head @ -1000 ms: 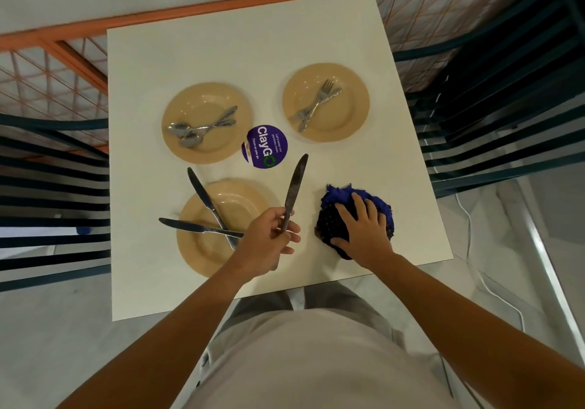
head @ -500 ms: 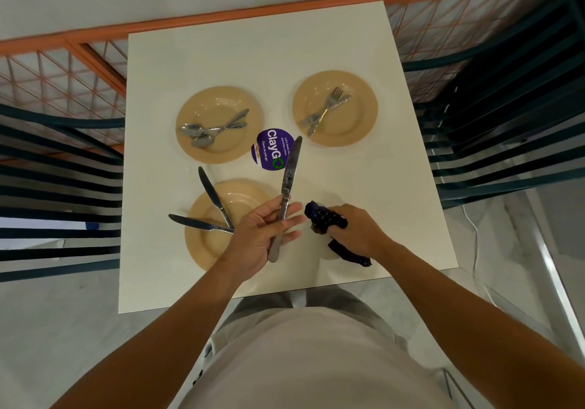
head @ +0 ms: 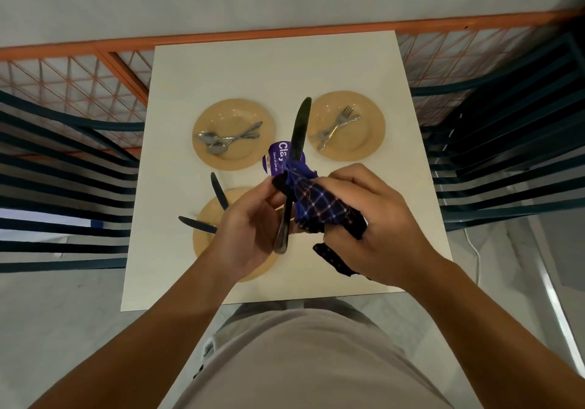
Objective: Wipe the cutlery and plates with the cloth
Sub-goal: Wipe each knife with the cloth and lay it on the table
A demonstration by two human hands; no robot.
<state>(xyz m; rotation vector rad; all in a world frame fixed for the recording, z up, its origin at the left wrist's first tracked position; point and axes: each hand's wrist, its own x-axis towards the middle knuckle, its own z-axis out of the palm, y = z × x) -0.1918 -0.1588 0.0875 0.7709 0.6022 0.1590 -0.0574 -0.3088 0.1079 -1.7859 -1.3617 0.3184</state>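
purple sticker, "cla" and "clean as you go" behind raised knife

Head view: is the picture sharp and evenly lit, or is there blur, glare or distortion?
Head view: wide-angle lens bends the orange railing and chair slats; light is soft and dim, mild sheen on the plates; the raised knife looks dark; hands and cloth slightly soft.

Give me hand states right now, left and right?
Left hand: closed, gripping the knife by its handle.
Right hand: closed, holding the cloth wrapped around the knife.
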